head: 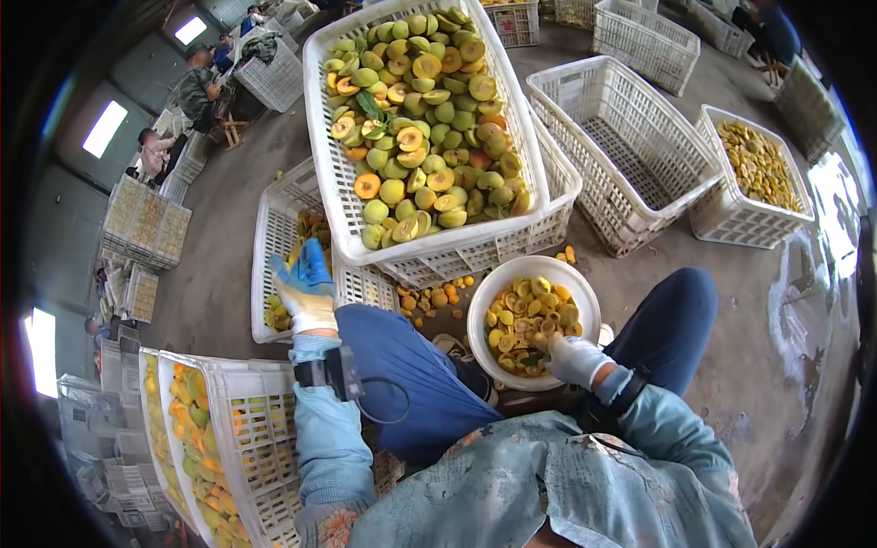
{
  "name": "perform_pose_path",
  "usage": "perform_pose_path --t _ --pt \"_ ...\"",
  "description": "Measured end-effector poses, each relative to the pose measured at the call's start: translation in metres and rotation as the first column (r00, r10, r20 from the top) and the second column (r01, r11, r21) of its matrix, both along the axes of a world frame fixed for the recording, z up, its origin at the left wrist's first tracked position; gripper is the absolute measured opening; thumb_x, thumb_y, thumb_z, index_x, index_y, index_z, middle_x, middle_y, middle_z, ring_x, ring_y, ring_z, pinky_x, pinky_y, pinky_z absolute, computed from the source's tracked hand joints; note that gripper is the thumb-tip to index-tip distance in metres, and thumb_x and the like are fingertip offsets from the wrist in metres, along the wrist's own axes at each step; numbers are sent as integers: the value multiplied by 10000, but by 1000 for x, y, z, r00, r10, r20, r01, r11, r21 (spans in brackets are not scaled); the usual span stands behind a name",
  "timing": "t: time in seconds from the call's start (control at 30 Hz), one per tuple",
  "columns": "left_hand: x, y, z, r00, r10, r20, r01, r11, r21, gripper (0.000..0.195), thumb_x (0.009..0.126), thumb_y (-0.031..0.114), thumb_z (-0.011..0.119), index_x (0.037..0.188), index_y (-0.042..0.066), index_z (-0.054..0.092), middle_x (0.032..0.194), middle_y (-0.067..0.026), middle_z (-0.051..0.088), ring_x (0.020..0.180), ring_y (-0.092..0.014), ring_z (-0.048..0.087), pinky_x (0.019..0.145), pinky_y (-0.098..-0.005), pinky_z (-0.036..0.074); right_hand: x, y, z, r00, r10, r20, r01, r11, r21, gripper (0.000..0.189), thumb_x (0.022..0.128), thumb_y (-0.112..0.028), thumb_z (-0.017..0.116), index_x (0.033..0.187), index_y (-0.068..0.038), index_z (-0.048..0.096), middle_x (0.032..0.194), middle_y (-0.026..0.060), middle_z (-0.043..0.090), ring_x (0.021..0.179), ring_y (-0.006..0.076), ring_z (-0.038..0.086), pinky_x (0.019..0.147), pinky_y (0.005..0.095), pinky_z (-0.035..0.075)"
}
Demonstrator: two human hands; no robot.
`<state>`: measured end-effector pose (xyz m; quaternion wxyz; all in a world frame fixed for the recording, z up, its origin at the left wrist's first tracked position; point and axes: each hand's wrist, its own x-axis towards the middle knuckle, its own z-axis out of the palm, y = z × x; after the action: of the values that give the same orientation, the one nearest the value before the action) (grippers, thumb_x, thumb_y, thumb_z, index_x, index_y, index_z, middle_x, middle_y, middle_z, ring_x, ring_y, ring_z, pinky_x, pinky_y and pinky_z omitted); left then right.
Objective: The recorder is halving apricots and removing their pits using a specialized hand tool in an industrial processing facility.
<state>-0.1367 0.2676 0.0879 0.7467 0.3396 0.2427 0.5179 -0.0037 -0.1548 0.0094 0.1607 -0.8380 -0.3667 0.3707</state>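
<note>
My left hand (306, 288), in a blue-coated glove, hangs above a low white plastic crate (266, 274) with some cut fruit at its bottom. Its fingers are apart and I see nothing held. My right hand (577, 361), in a whitish glove, reaches into a white round basin (588, 294) between my legs. Halved yellow fruit (524, 318) fills the basin. The right fingertips touch the pieces; whether they grip one is unclear. In front of me a large white crate (428, 250) holds halved green and orange stone fruit (425, 137), with a green leaf (370, 106) among them.
An unfilled white crate (616, 130) and a crate of yellow fruit pieces (757, 164) stand right. Small orange fruit (438, 296) lies on the floor near the basin. Tilted fruit-filled crates (226, 425) are at my left. Several people sit among stacked crates in the background.
</note>
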Motion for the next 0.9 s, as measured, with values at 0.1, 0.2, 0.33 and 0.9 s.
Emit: perform_pose_path --t 0.1,0.2,0.33,0.9 --pt "63 -72 43 833 -221 -507 359 913 192 469 875 384 571 1166 18 545 1055 -117 616 919 -211 609 769 -290 508 8 2 -2 997 -63 -34 63 998 0 363 829 -270 561 1080 -8 544 926 268 621 902 392 612 790 429 482" --pt "101 -70 31 125 463 -878 802 474 364 557 794 380 629 1239 64 521 1158 -190 590 1060 -288 576 899 -375 442 3 11 13 993 -12 -121 14 1000 11 447 815 -315 595 1115 6 513 951 261 620 929 384 604 808 427 475" --pt "107 -65 20 -82 458 -885 847 500 180 557 773 360 649 1239 93 502 1090 -191 613 1034 -325 580 901 -396 434 7 10 17 975 -131 -181 139 990 35 515 809 -341 610 1169 8 492 975 247 622 954 379 597 824 430 468" --pt "118 -262 -23 578 -808 -116 797 589 -134 635 890 639 328 1098 83 553 883 -51 613 602 -96 532 467 -198 421 -13 -3 80 928 -349 -129 335 635 696 414 842 -291 602 1086 31 508 910 203 602 852 315 602 763 385 458"
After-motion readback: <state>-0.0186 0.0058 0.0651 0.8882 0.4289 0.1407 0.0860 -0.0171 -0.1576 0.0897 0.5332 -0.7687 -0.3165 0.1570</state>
